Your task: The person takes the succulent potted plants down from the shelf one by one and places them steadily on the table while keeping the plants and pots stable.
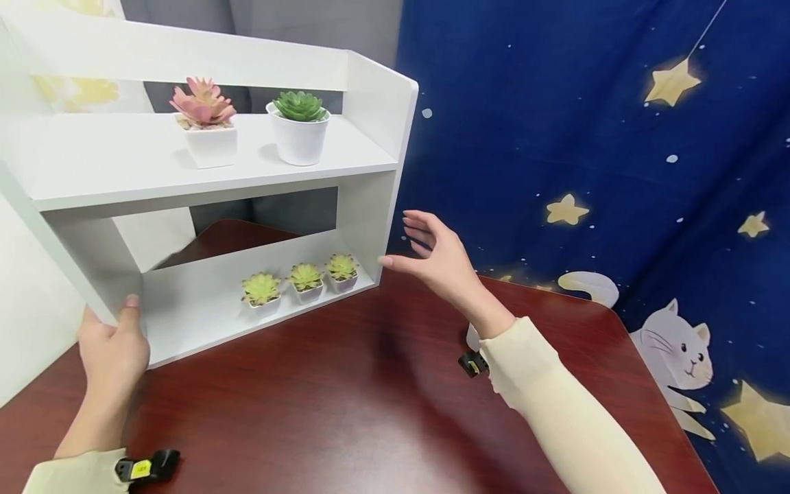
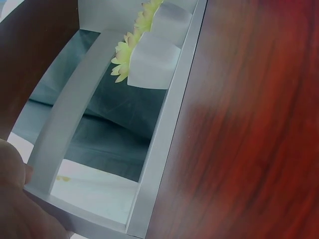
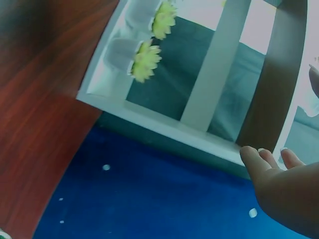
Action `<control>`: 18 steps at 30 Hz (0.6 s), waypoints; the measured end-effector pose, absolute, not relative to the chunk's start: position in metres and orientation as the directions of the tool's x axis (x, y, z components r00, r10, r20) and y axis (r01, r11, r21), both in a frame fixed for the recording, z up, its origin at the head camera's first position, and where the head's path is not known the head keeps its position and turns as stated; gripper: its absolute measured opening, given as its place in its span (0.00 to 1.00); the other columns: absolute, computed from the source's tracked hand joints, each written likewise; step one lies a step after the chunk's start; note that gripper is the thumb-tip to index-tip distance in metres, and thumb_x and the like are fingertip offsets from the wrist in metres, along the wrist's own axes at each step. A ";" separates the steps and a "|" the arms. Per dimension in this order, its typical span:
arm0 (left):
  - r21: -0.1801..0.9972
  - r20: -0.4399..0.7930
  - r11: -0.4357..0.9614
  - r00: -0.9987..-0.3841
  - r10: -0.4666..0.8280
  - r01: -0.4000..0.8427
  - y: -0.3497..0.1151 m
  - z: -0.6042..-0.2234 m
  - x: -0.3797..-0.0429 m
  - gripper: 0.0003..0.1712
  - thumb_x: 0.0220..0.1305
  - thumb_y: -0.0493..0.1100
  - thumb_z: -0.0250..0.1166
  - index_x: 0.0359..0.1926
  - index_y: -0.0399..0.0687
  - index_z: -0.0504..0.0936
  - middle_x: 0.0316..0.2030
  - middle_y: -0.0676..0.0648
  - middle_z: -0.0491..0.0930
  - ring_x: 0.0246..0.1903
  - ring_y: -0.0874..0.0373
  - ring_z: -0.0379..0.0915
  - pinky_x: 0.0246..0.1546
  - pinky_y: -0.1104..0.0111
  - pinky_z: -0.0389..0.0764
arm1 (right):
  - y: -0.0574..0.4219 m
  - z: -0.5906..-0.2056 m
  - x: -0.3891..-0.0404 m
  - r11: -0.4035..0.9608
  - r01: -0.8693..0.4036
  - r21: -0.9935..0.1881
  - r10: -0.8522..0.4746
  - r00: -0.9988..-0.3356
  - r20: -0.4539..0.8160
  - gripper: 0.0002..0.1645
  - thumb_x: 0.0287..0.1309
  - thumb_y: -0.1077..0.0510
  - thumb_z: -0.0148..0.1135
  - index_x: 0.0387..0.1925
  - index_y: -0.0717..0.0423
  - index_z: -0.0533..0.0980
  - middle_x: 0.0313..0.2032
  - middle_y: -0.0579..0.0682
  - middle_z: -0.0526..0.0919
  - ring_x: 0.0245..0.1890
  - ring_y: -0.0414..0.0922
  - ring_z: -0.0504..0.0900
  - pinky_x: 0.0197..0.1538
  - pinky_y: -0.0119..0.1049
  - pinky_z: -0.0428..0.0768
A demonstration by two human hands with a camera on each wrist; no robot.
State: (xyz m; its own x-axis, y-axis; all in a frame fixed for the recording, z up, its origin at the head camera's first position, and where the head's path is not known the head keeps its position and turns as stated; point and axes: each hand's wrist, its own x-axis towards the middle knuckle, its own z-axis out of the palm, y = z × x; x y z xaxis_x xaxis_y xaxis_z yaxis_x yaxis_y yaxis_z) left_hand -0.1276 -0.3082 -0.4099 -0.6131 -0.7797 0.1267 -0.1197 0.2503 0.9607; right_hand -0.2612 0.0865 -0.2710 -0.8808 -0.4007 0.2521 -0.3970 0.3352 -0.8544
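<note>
A white two-tier desktop shelf stands on the table, angled to the left. My left hand grips its left side panel low down, thumb on the inner face, the other fingers hidden behind the panel. Beside the right side panel my right hand holds nothing; its fingers are loosely bent, with the thumb tip right at the panel's front edge. On the upper tier sit a pink succulent in a square white pot and a green succulent in a round one. Three small yellow-green succulents line the lower tier's right half.
The reddish-brown wooden table extends in front of the shelf and to its right. Behind the table's right edge hangs a dark blue curtain with stars and a white cat. Grey fabric shows behind the shelf.
</note>
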 end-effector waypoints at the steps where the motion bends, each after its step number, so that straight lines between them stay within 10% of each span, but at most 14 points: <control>1: 0.960 0.131 0.253 -0.614 -0.778 -0.116 -0.308 -0.410 -0.128 0.29 0.77 0.49 0.46 0.76 0.59 0.62 0.74 0.43 0.65 0.74 0.57 0.56 0.76 0.63 0.53 | 0.084 -0.268 -0.261 0.337 -0.403 -0.851 -0.404 -0.878 0.256 0.52 0.47 0.51 0.81 0.71 0.46 0.66 0.68 0.48 0.74 0.69 0.41 0.73 0.70 0.39 0.72; 18: 0.955 0.141 0.272 -0.625 -0.768 -0.119 -0.310 -0.412 -0.128 0.30 0.77 0.50 0.45 0.77 0.56 0.60 0.75 0.41 0.63 0.74 0.53 0.55 0.76 0.59 0.53 | 0.053 -0.211 -0.265 0.381 -0.506 -0.773 -0.458 -0.830 0.317 0.54 0.48 0.47 0.80 0.74 0.48 0.63 0.69 0.49 0.72 0.70 0.43 0.73 0.70 0.39 0.72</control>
